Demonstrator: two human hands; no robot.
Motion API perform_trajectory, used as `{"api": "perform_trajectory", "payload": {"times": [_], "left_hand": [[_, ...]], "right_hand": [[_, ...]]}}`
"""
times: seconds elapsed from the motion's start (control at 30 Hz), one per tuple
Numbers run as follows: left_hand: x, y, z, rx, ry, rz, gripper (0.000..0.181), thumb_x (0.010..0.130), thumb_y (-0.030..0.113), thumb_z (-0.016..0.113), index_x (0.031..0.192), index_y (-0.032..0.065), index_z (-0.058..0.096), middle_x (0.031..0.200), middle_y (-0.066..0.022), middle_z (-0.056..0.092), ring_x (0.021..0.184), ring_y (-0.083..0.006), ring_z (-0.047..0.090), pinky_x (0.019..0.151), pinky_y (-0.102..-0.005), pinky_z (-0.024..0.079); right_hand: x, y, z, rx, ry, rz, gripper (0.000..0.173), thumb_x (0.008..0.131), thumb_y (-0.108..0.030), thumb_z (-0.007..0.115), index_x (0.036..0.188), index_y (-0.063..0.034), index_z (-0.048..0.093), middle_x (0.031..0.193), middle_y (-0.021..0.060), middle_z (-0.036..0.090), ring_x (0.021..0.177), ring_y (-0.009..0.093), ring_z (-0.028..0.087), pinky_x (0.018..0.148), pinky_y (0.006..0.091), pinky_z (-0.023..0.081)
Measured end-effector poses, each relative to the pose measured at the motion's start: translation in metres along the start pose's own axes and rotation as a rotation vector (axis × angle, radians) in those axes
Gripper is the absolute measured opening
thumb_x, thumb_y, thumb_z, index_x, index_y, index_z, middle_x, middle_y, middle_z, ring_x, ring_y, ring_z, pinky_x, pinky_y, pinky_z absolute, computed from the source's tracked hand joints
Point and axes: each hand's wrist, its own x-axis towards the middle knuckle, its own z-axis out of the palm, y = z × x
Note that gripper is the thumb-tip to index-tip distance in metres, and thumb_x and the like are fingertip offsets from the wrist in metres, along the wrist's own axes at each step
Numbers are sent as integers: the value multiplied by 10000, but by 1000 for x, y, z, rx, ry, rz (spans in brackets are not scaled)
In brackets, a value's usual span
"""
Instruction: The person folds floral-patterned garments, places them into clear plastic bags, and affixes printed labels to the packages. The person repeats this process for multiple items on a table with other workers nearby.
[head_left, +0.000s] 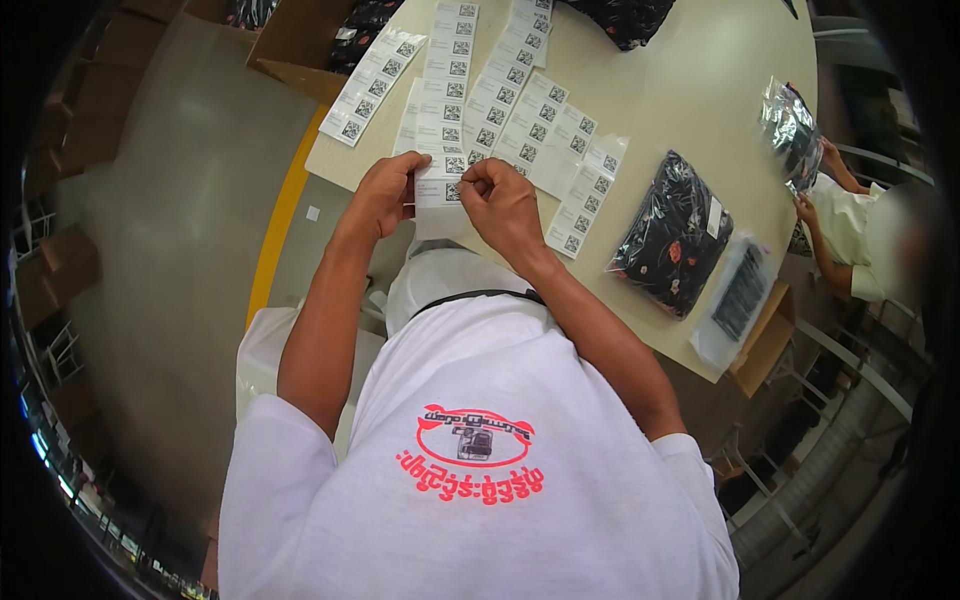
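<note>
My left hand (386, 195) grips the left edge of a long strip of white printed labels (452, 90), near its lower end at the table's front edge. At the strip's right edge, my right hand (504, 206) has thumb and index finger pinched together by the lowest printed code; whether a label is between them cannot be told. More label strips (536, 120) lie fanned out and partly overlapping on the pale table. To the right lies a dark floral garment in a clear plastic bag (671, 232), with a white label on it.
Beside the bagged garment is a clear plastic packet with dark contents (739, 292). A cardboard box (300, 52) with bagged garments stands at the upper left, another box (765, 337) below the table's right corner. A co-worker (855, 232) at right holds a bagged garment (791, 135).
</note>
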Motion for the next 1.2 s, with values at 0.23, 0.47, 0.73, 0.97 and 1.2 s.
{"api": "perform_trajectory", "payload": {"times": [0.23,0.47,0.73,0.97,1.2], "left_hand": [[8,-2,-2,-27,-34,-44,389,1010,285,542,1295,29,612,1143,-98,711,1045,-242,662,973,-485,470],[11,-2,-3,3,-21,-33,381,990,287,567,1266,28,612,1102,-97,700,993,-245,658,922,-484,490],[39,-27,-28,77,104,64,254,1018,280,551,839,109,610,575,16,458,453,-127,406,431,-328,341],[52,-36,-41,-1,2,107,445,998,324,563,1359,66,592,1188,-78,693,1063,-242,673,877,-445,540],[35,-48,-27,176,322,217,268,942,367,642,1076,135,644,860,-21,636,716,-176,593,609,-339,470]], "right_hand": [[-4,-2,-5,2,-51,16,123,860,-123,716,915,-14,697,862,131,720,769,258,708,721,371,560],[-14,-16,-13,45,-93,-28,68,860,-85,703,910,-41,691,885,133,698,754,268,698,693,365,552],[-36,-5,-36,332,-39,-246,136,815,-1,690,923,-46,622,876,101,602,845,238,630,780,342,527],[-48,31,-124,419,179,79,113,939,-99,692,1006,-25,638,878,25,671,823,99,634,741,273,530],[-73,116,-219,677,583,139,128,954,-40,671,1077,-56,640,927,16,679,804,84,651,638,249,571]]}}
